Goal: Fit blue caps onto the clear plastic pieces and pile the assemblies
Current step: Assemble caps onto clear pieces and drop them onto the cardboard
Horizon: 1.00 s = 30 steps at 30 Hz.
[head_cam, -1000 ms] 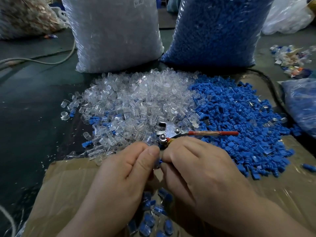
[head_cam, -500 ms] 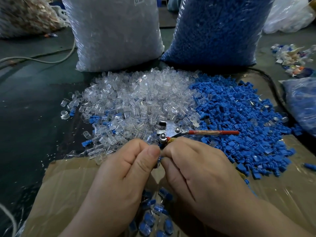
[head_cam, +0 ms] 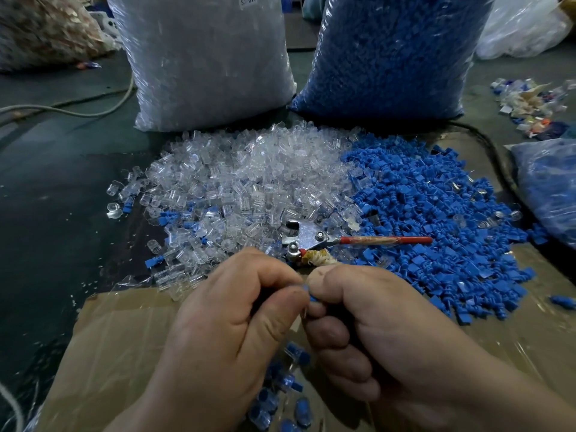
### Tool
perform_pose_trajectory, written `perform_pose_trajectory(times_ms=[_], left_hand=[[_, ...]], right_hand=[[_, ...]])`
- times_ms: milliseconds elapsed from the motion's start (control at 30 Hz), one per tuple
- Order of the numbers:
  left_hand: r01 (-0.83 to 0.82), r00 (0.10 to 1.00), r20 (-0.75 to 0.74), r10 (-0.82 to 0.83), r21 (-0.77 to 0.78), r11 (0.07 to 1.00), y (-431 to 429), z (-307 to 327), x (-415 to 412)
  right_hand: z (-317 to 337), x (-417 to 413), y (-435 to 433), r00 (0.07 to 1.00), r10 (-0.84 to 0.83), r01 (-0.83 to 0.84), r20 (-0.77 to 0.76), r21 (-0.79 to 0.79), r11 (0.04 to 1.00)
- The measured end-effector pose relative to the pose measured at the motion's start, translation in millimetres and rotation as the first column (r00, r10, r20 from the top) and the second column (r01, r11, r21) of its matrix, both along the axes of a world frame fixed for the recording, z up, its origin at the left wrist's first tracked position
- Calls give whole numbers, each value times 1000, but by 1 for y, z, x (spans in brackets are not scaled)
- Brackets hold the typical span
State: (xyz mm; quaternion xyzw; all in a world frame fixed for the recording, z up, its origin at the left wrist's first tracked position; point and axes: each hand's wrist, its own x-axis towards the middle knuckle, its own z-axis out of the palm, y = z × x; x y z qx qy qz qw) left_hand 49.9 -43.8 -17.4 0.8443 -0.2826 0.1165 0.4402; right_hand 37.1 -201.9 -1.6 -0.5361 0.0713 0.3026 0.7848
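My left hand point(head_cam: 230, 319) and my right hand point(head_cam: 383, 325) meet fingertip to fingertip low in the middle of the view. Between them they pinch a small blue cap point(head_cam: 308, 294), mostly hidden by the fingers; any clear piece with it is covered. Beyond the hands lies a heap of clear plastic pieces point(head_cam: 243, 182), and to its right a heap of blue caps point(head_cam: 436, 213). Below the hands, several finished blue-and-clear assemblies point(head_cam: 280, 397) lie on the cardboard point(head_cam: 124, 338).
Metal pliers with a red handle point(head_cam: 358, 240) lie just past my fingers between the two heaps. A big bag of clear pieces point(head_cam: 202, 57) and a big bag of blue caps point(head_cam: 389, 51) stand behind. A cable point(head_cam: 78, 109) crosses the dark floor at left.
My hands have stayed together at the same spot; the fingers shifted slightly around the small piece. Nothing else moved.
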Motion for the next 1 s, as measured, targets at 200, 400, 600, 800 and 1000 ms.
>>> perform_pose_trajectory(times_ms=[200, 400, 600, 800, 1000], left_hand=[[-109, 939, -343, -7, -317, 942, 2, -12, 0], [-127, 880, -467, -82, -399, 908, 1, -8, 0], [-169, 905, -425, -6, -373, 912, 8, -12, 0], [-219, 887, -461, 27, -369, 903, 7, -21, 4], [-284, 856, -516, 9, -456, 843, 8, -20, 6]], right_hand=[[-4, -3, -8, 700, 160, 354, 696, -532, 769], [-14, -1, -8, 395, 343, 547, 852, -518, 658], [-17, 1, -8, 380, 440, 654, 813, -573, 494], [-18, 2, -8, 326, 525, 640, 786, -592, 489], [-10, 11, -28, 552, 651, 640, 521, -765, 70]])
